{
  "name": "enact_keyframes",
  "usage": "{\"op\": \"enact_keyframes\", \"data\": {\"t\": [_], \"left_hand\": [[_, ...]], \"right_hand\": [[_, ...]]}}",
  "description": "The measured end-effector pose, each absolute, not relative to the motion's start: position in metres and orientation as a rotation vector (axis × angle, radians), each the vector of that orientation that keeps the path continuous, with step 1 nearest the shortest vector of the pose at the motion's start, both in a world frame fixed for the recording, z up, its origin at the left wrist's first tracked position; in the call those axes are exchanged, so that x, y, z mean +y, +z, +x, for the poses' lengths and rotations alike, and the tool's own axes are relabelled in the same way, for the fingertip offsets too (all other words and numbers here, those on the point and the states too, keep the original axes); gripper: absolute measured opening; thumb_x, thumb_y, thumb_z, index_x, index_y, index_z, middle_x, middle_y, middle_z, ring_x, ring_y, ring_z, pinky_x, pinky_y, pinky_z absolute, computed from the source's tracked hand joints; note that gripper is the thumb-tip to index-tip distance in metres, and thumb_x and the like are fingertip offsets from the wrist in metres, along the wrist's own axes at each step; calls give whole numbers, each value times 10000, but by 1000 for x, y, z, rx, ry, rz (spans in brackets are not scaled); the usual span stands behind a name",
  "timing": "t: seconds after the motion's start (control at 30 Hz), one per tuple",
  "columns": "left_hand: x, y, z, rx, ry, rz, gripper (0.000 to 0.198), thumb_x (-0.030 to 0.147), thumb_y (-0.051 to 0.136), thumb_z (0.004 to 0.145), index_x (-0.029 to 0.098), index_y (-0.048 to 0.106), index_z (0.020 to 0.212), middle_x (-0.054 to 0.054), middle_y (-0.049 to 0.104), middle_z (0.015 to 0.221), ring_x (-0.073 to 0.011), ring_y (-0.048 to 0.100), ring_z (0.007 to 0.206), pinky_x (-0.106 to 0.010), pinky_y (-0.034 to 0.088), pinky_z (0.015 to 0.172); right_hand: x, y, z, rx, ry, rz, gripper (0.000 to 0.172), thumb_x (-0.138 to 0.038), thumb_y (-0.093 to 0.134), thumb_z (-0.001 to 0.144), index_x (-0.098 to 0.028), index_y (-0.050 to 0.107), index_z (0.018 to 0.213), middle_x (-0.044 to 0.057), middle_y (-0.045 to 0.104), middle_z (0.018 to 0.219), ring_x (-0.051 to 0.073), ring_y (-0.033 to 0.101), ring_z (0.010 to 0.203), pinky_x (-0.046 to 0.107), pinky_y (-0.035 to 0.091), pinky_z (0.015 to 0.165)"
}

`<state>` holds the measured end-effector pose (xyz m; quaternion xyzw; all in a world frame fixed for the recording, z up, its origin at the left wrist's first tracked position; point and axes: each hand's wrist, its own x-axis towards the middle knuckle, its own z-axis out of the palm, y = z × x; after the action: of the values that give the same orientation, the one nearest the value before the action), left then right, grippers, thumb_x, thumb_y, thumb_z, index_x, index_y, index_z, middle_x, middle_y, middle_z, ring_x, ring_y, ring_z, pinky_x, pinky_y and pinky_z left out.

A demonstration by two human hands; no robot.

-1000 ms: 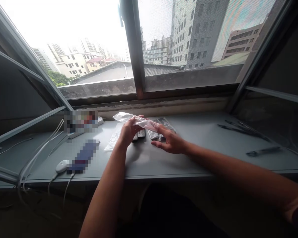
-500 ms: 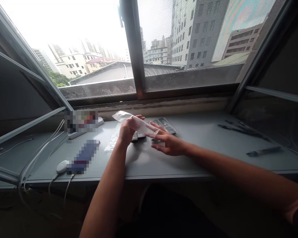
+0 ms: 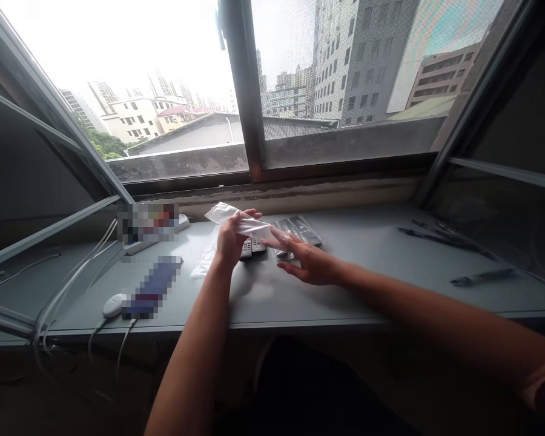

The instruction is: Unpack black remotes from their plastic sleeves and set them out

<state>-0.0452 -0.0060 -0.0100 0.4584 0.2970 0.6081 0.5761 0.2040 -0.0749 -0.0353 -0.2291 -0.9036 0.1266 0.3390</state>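
Observation:
My left hand (image 3: 233,239) holds a clear plastic bag (image 3: 240,221) with a long, narrow fold, its fingers curled around the middle. The bag's far end sits between the thumb and fingertips of my right hand (image 3: 306,263), which are spread apart and touch it lightly. Just below the bag lies a black remote control (image 3: 252,247), partly hidden by my left hand. To the right is a second remote (image 3: 298,230), lying flat. A flat clear bag (image 3: 205,261) lies on the grey desk (image 3: 272,303) under my left wrist's side.
A white mouse (image 3: 113,306) with its cable and two pixelated objects lie at the desk's left. A power strip (image 3: 136,247) and white cables run nearby. Dark pens (image 3: 481,277) lie at the right. An open window frame (image 3: 249,91) borders the far edge.
The bag's far end has drawn back towards my left hand, and it now looks shorter and tighter. My right hand's fingers have spread slightly around that end.

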Motion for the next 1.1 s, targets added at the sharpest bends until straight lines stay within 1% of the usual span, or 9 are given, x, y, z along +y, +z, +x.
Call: {"op": "enact_keyframes", "data": {"t": [0.1, 0.2, 0.4, 0.6, 0.7, 0.8, 0.87, 1.0, 1.1], "left_hand": [[-1, -10, -49, 723, 1507, 979, 399, 415, 612, 1012, 97, 782, 1183, -178, 837, 1138, -253, 790, 964, -358, 605, 929], [5, -12, -55, 800, 1604, 842, 386, 382, 535, 1054, 99, 768, 1176, -176, 837, 1111, -259, 794, 975, -366, 612, 939], [13, -14, -66, 854, 1737, 652, 397, 360, 458, 1104, 118, 733, 1254, -164, 834, 1112, -268, 802, 1106, -373, 604, 1028], [15, -16, -69, 845, 1742, 595, 419, 357, 419, 1139, 106, 747, 1209, -164, 830, 1122, -231, 808, 1051, -339, 607, 1019], [19, -18, -75, 838, 1768, 594, 472, 390, 377, 1160, 115, 759, 1195, -170, 829, 1145, -222, 809, 1040, -328, 619, 989], [21, -21, -84, 898, 1793, 552, 477, 427, 383, 1165, 159, 769, 1244, -161, 829, 1163, -213, 807, 1071, -304, 627, 953], [21, -20, -87, 923, 1788, 517, 492, 474, 393, 1163, 180, 762, 1302, -159, 826, 1173, -209, 803, 1102, -291, 627, 946], [11, -15, -79, 761, 1640, 648, 735, 756, 411, 1085, 154, 747, 1342, -198, 821, 1180, -292, 787, 1186, -368, 643, 964], [1, -10, -65, 704, 1424, 824, 811, 852, 533, 990, 125, 763, 1266, -210, 830, 1118, -343, 798, 1125, -410, 652, 918]], "right_hand": [[-74, -36, 204, -2373, 305, -577, 1017, -177, 629, 1087, -367, -35, 1834, 80, 322, 1852, 292, 166, 1757, 598, 296, 1395], [-74, -36, 205, -2398, 243, -579, 980, -169, 643, 1085, -346, 46, 1841, 113, 323, 1849, 301, 153, 1755, 603, 320, 1382], [-76, -32, 204, -2422, 97, -585, 954, -150, 704, 1049, -402, 203, 1822, 80, 482, 1768, 307, 130, 1752, 644, 277, 1391], [-74, -32, 203, -2395, 82, -569, 940, -132, 681, 1065, -405, 192, 1821, 61, 603, 1676, 289, 130, 1755, 676, 248, 1396], [-73, -32, 205, -2359, 100, -577, 934, -137, 687, 1069, -421, 201, 1815, 57, 527, 1737, 306, 183, 1749, 682, 274, 1386], [-75, -31, 208, -2312, 159, -657, 908, -182, 706, 1074, -425, 231, 1809, 75, 318, 1847, 354, 268, 1728, 700, 345, 1347], [-76, -31, 209, -2287, 213, -711, 896, -219, 713, 1078, -429, 236, 1807, 83, 227, 1877, 382, 299, 1716, 714, 396, 1310], [-76, -34, 208, -2260, 299, -722, 894, -255, 717, 1071, -403, 242, 1813, 107, 262, 1870, 393, 339, 1700, 677, 457, 1282], [-77, -35, 205, -2248, 334, -714, 808, -263, 728, 1057, -363, 377, 1778, 111, 321, 1852, 380, 342, 1700, 616, 454, 1309]]}}
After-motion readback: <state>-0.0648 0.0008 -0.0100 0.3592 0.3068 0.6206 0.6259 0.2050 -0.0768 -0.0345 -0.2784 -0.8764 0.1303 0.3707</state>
